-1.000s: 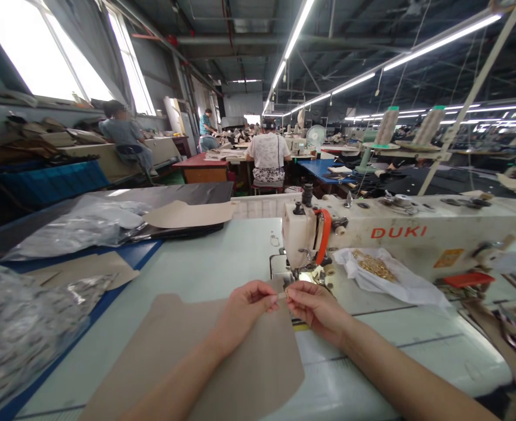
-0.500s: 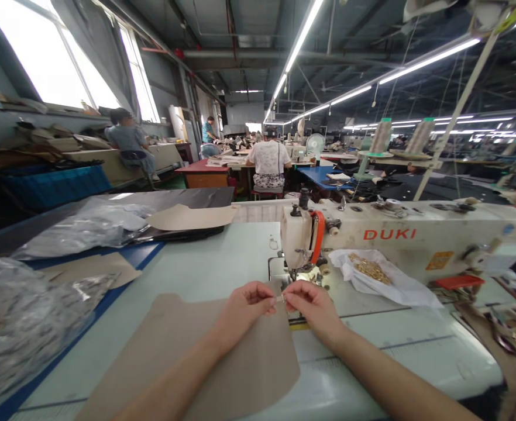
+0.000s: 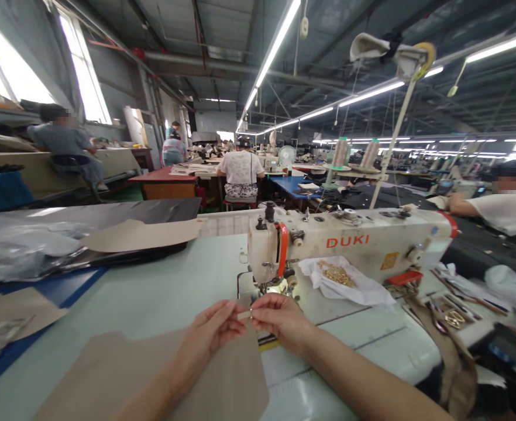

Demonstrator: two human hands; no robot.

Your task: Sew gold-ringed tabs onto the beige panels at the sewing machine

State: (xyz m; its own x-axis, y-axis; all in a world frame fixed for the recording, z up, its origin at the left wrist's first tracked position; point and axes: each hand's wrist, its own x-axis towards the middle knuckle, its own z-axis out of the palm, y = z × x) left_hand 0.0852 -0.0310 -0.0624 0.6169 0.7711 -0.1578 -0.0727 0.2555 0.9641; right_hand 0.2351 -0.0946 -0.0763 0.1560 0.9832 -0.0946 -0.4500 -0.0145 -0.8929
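Note:
In front of the sewing machine (image 3: 315, 237), my two hands meet over a large beige panel (image 3: 152, 368). The fingers of my left hand (image 3: 214, 330) pinch one end of a short, narrow beige strip (image 3: 243, 315). At its other end, thumb and forefinger of my right hand (image 3: 284, 321) close on a small shiny metal piece (image 3: 251, 314), whose exact shape is too small to tell. The panel lies flat on the pale green table, partly under my left forearm. Just behind my fingers is the machine's lit needle area.
A white plastic bag (image 3: 363, 290) of small gold metal fittings (image 3: 337, 273) lies by the machine. Plastic-wrapped dark pieces and another beige panel (image 3: 139, 235) are on the left. Scissors (image 3: 439, 326) and a tray of gold rings (image 3: 454, 318) lie at right. Other people sit further off.
The view has swung to the right, bringing a person at the right into sight. Both hands stay together at the strip, and a bit more of it shows between my fingers.

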